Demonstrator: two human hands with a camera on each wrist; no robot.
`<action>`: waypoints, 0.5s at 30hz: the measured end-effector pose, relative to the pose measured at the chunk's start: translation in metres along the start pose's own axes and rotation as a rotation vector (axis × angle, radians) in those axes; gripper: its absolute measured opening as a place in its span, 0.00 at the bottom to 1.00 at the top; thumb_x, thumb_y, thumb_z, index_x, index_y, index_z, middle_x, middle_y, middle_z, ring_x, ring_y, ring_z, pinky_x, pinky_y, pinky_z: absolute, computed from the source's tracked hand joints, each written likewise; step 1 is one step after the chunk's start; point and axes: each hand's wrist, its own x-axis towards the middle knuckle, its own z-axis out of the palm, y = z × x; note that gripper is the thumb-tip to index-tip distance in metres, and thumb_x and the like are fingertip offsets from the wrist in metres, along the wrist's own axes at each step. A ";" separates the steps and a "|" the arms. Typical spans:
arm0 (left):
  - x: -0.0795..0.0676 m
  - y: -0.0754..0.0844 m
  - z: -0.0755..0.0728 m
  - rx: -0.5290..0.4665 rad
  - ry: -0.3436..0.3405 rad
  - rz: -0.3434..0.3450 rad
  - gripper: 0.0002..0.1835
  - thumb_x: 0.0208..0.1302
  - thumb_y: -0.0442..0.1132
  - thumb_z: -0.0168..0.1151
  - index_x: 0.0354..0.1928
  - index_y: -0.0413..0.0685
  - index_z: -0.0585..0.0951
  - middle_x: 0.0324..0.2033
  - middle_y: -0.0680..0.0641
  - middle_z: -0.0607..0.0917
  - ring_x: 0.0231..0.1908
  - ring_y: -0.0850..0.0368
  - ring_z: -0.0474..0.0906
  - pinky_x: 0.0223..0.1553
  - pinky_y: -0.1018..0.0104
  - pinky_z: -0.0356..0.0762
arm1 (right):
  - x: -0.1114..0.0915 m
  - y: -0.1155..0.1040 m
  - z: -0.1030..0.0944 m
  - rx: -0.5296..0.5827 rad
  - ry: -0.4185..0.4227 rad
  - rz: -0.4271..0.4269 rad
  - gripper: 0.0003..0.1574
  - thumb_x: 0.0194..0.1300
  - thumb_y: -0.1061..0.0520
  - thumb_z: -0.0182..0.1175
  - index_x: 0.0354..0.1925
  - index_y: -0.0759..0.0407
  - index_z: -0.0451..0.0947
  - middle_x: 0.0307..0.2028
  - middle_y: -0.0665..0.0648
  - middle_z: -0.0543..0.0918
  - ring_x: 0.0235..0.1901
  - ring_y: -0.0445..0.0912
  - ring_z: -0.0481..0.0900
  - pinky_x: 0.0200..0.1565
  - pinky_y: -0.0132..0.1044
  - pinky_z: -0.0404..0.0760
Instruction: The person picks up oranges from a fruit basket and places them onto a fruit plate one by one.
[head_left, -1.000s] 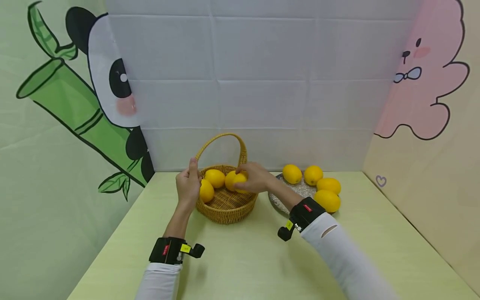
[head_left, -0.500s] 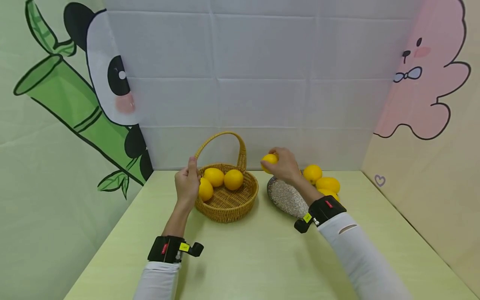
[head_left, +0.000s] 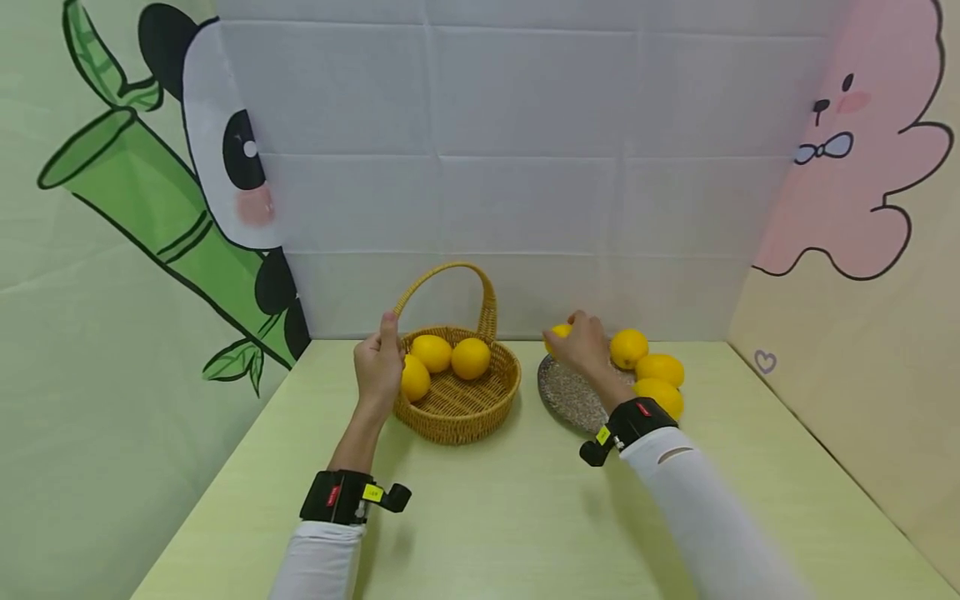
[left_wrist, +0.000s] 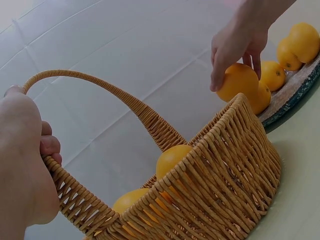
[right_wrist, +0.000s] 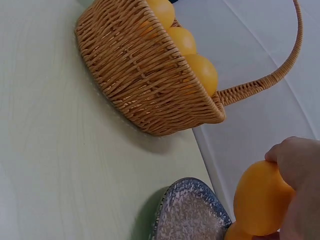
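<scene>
My left hand (head_left: 377, 367) grips the handle of the wicker basket (head_left: 456, 427) at its left side, thumb up. Inside the basket lie three yellow lemons, one (head_left: 470, 358) of them near the back right. Over the back left of the speckled grey plate (head_left: 564, 393), my right hand (head_left: 587, 348) holds a lemon (right_wrist: 261, 199) between thumb and fingers. Just beneath it the left wrist view shows another lemon (left_wrist: 262, 98), hidden behind the hand in the head view. More lemons (head_left: 660, 371) sit along the plate's right side.
Basket and plate stand side by side on a pale wooden table (head_left: 495, 517), close to the white back wall (head_left: 525, 200). Painted side walls, a panda (head_left: 243, 158) at left and a pink bear (head_left: 862, 183) at right, bound the space.
My right hand has lifted a lemon out of the basket, carried it right, and lowered it slightly toward the plate's back edge. The left hand keeps its grip on the handle.
</scene>
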 end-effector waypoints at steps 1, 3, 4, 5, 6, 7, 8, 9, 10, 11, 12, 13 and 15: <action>0.000 0.000 0.000 0.001 -0.001 -0.002 0.39 0.74 0.71 0.47 0.13 0.49 0.63 0.08 0.58 0.62 0.10 0.63 0.55 0.10 0.73 0.52 | -0.001 0.001 0.003 -0.008 -0.003 0.016 0.39 0.69 0.36 0.62 0.61 0.66 0.70 0.54 0.67 0.71 0.48 0.59 0.70 0.49 0.53 0.74; 0.000 -0.001 0.001 0.000 -0.004 -0.006 0.39 0.74 0.70 0.47 0.13 0.49 0.63 0.08 0.58 0.62 0.09 0.64 0.54 0.10 0.73 0.51 | -0.003 0.003 0.009 -0.020 0.000 0.037 0.38 0.70 0.36 0.61 0.60 0.65 0.70 0.54 0.68 0.70 0.49 0.61 0.70 0.50 0.55 0.73; -0.001 0.000 0.001 0.000 -0.005 -0.007 0.38 0.75 0.69 0.47 0.13 0.48 0.63 0.08 0.59 0.61 0.09 0.65 0.54 0.10 0.73 0.51 | -0.003 0.004 0.012 -0.029 0.003 0.046 0.38 0.70 0.36 0.61 0.59 0.65 0.71 0.55 0.69 0.69 0.50 0.63 0.69 0.51 0.56 0.73; -0.001 0.000 0.001 0.000 -0.005 -0.007 0.38 0.76 0.68 0.47 0.13 0.48 0.63 0.08 0.59 0.61 0.09 0.66 0.54 0.10 0.73 0.50 | -0.004 0.004 0.014 -0.040 0.008 0.053 0.38 0.70 0.36 0.60 0.59 0.65 0.71 0.56 0.70 0.69 0.51 0.65 0.69 0.52 0.57 0.72; -0.001 0.001 0.001 0.001 -0.003 -0.008 0.38 0.77 0.66 0.47 0.14 0.47 0.62 0.08 0.58 0.61 0.09 0.67 0.54 0.10 0.73 0.50 | -0.004 0.004 0.017 -0.052 0.013 0.060 0.38 0.70 0.35 0.60 0.59 0.65 0.71 0.57 0.70 0.68 0.52 0.66 0.69 0.53 0.59 0.71; -0.003 0.006 0.001 0.005 -0.004 -0.009 0.38 0.78 0.64 0.47 0.14 0.46 0.62 0.09 0.59 0.61 0.09 0.67 0.54 0.11 0.73 0.50 | -0.005 0.003 0.019 -0.065 0.018 0.067 0.39 0.70 0.35 0.60 0.59 0.65 0.71 0.58 0.71 0.68 0.53 0.68 0.68 0.54 0.60 0.71; -0.005 0.011 0.001 0.007 -0.005 -0.010 0.37 0.80 0.62 0.47 0.13 0.46 0.62 0.09 0.59 0.61 0.09 0.68 0.54 0.11 0.74 0.51 | -0.005 0.002 0.021 -0.076 0.023 0.074 0.40 0.70 0.34 0.60 0.60 0.66 0.71 0.60 0.72 0.67 0.54 0.69 0.68 0.54 0.62 0.71; -0.008 0.017 0.001 0.007 -0.006 -0.010 0.37 0.80 0.61 0.47 0.14 0.46 0.62 0.09 0.59 0.61 0.09 0.68 0.54 0.11 0.74 0.51 | -0.005 0.001 0.023 -0.087 0.027 0.083 0.41 0.71 0.34 0.59 0.62 0.66 0.71 0.61 0.72 0.67 0.54 0.71 0.67 0.55 0.63 0.71; -0.008 0.018 0.000 0.010 -0.007 -0.009 0.37 0.80 0.61 0.46 0.14 0.45 0.62 0.09 0.58 0.61 0.09 0.68 0.54 0.11 0.74 0.51 | -0.004 0.001 0.025 -0.104 0.027 0.093 0.43 0.71 0.33 0.58 0.64 0.66 0.70 0.63 0.73 0.66 0.55 0.72 0.67 0.55 0.64 0.71; -0.007 0.018 0.000 0.012 -0.006 -0.008 0.37 0.80 0.62 0.46 0.14 0.46 0.62 0.09 0.58 0.61 0.10 0.67 0.54 0.12 0.74 0.51 | -0.003 0.001 0.028 -0.120 0.027 0.103 0.44 0.71 0.32 0.58 0.65 0.66 0.69 0.64 0.73 0.65 0.55 0.72 0.67 0.55 0.64 0.71; -0.007 0.018 -0.001 0.012 -0.007 -0.011 0.38 0.79 0.64 0.46 0.14 0.46 0.62 0.09 0.58 0.61 0.10 0.66 0.54 0.12 0.74 0.51 | -0.002 0.001 0.031 -0.131 0.028 0.109 0.45 0.71 0.32 0.58 0.66 0.67 0.68 0.65 0.73 0.64 0.55 0.73 0.67 0.55 0.65 0.71; -0.007 0.017 -0.001 0.008 -0.012 -0.011 0.38 0.78 0.66 0.46 0.14 0.47 0.62 0.09 0.59 0.61 0.10 0.66 0.54 0.12 0.74 0.52 | -0.001 0.002 0.033 -0.142 0.026 0.118 0.46 0.71 0.32 0.57 0.67 0.67 0.67 0.66 0.73 0.64 0.55 0.73 0.67 0.54 0.66 0.71; -0.004 0.007 -0.001 0.001 -0.013 -0.010 0.39 0.75 0.69 0.46 0.14 0.47 0.63 0.09 0.58 0.61 0.10 0.64 0.54 0.11 0.73 0.52 | 0.000 0.003 0.037 -0.156 0.025 0.122 0.47 0.71 0.33 0.57 0.69 0.67 0.65 0.67 0.74 0.63 0.55 0.74 0.67 0.54 0.67 0.72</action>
